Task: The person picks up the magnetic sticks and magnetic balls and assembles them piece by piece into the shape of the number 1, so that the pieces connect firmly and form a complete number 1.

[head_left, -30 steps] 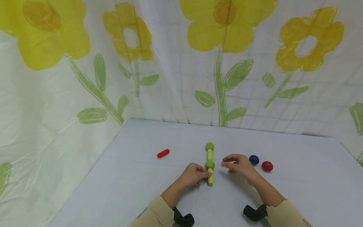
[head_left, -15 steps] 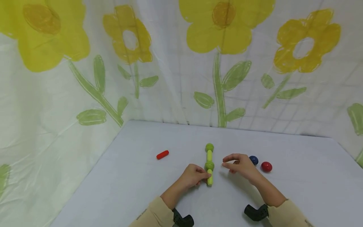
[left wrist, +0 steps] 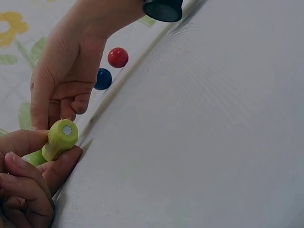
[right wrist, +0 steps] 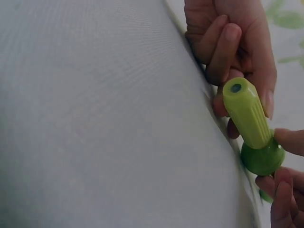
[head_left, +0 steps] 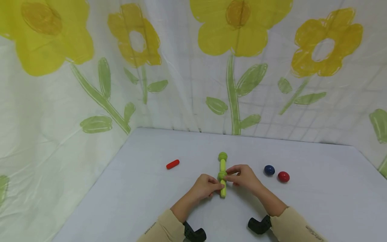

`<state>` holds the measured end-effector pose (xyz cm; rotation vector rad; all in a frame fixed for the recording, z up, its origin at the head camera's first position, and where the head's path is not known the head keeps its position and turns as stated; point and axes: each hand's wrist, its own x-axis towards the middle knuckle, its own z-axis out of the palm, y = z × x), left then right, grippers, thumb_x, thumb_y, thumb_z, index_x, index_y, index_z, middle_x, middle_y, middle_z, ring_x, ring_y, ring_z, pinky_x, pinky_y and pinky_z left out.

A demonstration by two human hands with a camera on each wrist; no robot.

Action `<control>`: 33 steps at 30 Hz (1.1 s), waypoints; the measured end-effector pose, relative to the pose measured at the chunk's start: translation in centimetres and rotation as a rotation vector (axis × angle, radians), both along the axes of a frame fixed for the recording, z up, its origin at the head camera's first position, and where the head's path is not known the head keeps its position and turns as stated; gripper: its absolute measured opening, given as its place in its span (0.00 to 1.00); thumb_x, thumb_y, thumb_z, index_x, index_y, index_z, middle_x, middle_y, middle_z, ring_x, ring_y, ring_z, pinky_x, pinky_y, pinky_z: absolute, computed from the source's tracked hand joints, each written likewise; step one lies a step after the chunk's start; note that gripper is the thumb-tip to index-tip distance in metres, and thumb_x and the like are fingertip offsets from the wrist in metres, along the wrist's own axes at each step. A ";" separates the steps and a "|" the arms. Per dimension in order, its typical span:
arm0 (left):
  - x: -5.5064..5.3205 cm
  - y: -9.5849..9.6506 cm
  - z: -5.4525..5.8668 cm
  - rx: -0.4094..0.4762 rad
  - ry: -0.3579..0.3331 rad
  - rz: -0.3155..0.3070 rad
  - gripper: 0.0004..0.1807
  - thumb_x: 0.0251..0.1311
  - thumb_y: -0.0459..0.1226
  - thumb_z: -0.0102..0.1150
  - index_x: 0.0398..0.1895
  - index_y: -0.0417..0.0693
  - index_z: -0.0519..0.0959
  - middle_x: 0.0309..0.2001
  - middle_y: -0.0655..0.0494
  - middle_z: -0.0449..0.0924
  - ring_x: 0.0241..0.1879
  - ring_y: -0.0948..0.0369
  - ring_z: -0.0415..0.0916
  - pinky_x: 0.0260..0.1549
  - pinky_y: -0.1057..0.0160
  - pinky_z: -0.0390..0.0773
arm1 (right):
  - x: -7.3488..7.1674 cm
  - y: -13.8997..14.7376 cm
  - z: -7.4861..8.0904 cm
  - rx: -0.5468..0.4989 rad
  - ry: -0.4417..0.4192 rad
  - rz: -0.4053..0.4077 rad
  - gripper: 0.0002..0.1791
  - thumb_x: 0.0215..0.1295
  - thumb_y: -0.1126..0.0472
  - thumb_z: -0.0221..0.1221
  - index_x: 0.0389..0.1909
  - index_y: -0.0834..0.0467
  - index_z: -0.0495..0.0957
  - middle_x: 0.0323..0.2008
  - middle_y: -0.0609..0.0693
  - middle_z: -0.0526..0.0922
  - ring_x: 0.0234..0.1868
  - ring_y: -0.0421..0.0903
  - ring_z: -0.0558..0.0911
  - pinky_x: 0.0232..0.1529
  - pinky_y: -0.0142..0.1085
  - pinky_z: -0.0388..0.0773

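A chain of light-green magnetic rods and green balls lies on the table in the head view. It runs from a far ball (head_left: 222, 156) through a far rod (head_left: 222, 164) and a middle ball (right wrist: 262, 159) to a near rod (head_left: 223, 193). My left hand (head_left: 202, 187) pinches the near rod between thumb and fingers. In the left wrist view the rod's end (left wrist: 67, 129) shows a small metal disc. With thumb and fingers on either side, my right hand (head_left: 245, 178) pinches the middle ball, partly covering it.
A red rod (head_left: 172, 164) lies on the white table (head_left: 145, 201), left of the chain. To the right sit a blue ball (head_left: 269, 170) and a red ball (head_left: 283, 176). Black devices (head_left: 259, 225) hang at both wrists. A flowered curtain (head_left: 181, 67) stands behind the table.
My right hand has moved left from beside the chain onto the middle ball, uncovering the blue ball. My left hand keeps its pinch on the near rod.
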<state>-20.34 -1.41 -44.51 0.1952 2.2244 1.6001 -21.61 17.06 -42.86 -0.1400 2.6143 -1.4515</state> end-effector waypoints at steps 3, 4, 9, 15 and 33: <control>0.0 -0.1 0.0 0.009 -0.001 -0.007 0.10 0.53 0.40 0.65 0.29 0.39 0.83 0.18 0.60 0.77 0.13 0.67 0.61 0.14 0.72 0.62 | -0.1 -0.4 -0.2 0.016 0.011 -0.012 0.16 0.51 0.58 0.68 0.38 0.63 0.82 0.36 0.54 0.84 0.21 0.40 0.75 0.23 0.31 0.74; 0.0 -0.1 0.0 0.012 0.000 -0.010 0.10 0.53 0.39 0.65 0.29 0.39 0.83 0.18 0.60 0.77 0.13 0.67 0.61 0.14 0.72 0.62 | -0.2 -0.4 -0.2 0.020 0.013 -0.011 0.15 0.51 0.59 0.67 0.38 0.63 0.82 0.36 0.54 0.84 0.20 0.40 0.75 0.23 0.31 0.74; -0.1 -0.1 0.1 0.018 0.001 -0.019 0.10 0.54 0.39 0.64 0.29 0.38 0.83 0.19 0.60 0.77 0.13 0.68 0.61 0.14 0.72 0.62 | -0.5 0.0 -0.2 0.027 0.027 0.034 0.14 0.52 0.59 0.67 0.38 0.63 0.82 0.36 0.54 0.84 0.21 0.40 0.75 0.23 0.32 0.73; -0.1 -0.1 0.0 0.017 -0.001 -0.018 0.10 0.54 0.39 0.64 0.29 0.38 0.83 0.18 0.61 0.76 0.13 0.68 0.60 0.13 0.72 0.61 | -0.7 0.3 -0.1 0.021 0.038 0.088 0.14 0.52 0.59 0.67 0.37 0.63 0.82 0.36 0.55 0.84 0.19 0.40 0.74 0.21 0.31 0.72; 0.0 -0.1 0.0 0.005 0.008 -0.009 0.10 0.54 0.40 0.65 0.28 0.39 0.83 0.18 0.61 0.76 0.12 0.68 0.60 0.13 0.72 0.61 | 0.1 2.0 0.4 -0.002 0.010 0.047 0.21 0.55 0.54 0.65 0.45 0.63 0.80 0.43 0.56 0.83 0.23 0.41 0.77 0.27 0.32 0.76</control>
